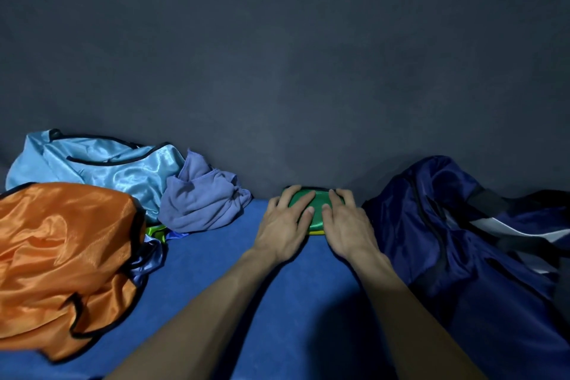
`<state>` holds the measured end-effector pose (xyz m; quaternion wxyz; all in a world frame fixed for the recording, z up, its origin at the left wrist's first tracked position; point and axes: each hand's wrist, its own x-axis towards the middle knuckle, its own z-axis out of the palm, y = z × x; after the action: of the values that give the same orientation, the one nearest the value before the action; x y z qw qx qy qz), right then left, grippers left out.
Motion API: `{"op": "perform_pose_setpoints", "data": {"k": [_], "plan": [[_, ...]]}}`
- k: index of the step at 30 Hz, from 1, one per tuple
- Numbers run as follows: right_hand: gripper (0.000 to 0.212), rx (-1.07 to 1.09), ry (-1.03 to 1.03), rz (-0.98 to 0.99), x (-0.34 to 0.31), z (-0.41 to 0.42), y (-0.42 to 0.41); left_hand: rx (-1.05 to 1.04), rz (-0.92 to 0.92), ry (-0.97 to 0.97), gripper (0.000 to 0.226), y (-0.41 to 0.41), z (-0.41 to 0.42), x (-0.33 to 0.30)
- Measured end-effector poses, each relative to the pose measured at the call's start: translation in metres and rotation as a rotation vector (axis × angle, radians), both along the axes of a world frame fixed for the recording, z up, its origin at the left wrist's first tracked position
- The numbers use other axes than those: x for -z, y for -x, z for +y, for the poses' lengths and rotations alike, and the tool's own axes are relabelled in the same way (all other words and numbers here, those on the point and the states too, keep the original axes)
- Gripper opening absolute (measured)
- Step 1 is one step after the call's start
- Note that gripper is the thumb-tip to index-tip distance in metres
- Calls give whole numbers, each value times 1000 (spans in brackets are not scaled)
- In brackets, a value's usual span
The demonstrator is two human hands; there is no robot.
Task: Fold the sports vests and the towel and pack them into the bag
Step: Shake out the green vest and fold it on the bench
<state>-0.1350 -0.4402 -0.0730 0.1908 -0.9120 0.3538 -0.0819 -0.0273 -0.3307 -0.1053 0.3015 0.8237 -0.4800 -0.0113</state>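
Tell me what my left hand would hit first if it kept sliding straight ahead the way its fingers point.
Past the folded green vest it presses, the left hand likely meets only the dark backdrop; depth is unclear.

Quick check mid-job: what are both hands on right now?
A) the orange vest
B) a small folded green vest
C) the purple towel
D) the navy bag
B: the left hand and right hand both press, fingers spread, on the folded green vest, which lies on the blue surface beside the navy bag.
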Motion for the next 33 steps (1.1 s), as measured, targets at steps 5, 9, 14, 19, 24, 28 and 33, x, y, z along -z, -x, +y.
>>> {"op": "perform_pose_setpoints", "data": {"k": [5, 9, 14, 19, 24, 28, 33], "plan": [[58, 12, -44, -57, 9, 11, -4, 39, -64, -32, 46, -12, 2, -1], [59, 30, -128, -94, 8, 15, -4, 9, -261, -92, 53, -14, 2, -6], [62, -27, -156, -93, 9, 27, -13, -38, -234, -108, 58, -20, 14, -7], [60, -45, -164, -57, 4, 24, -14, 7, -318, -194, 65, -25, 22, -14], [61, -55, 128, 127, -1, 21, -11, 89, -341, -307, 59, -29, 35, -21], [66, -79, 311, 174, -15, 36, -13, 129, -231, -280, 58, -29, 46, -32], [71, -273, 255, 0, -35, 77, -22, 124, -156, -79, 49, -29, 103, -77]]}}
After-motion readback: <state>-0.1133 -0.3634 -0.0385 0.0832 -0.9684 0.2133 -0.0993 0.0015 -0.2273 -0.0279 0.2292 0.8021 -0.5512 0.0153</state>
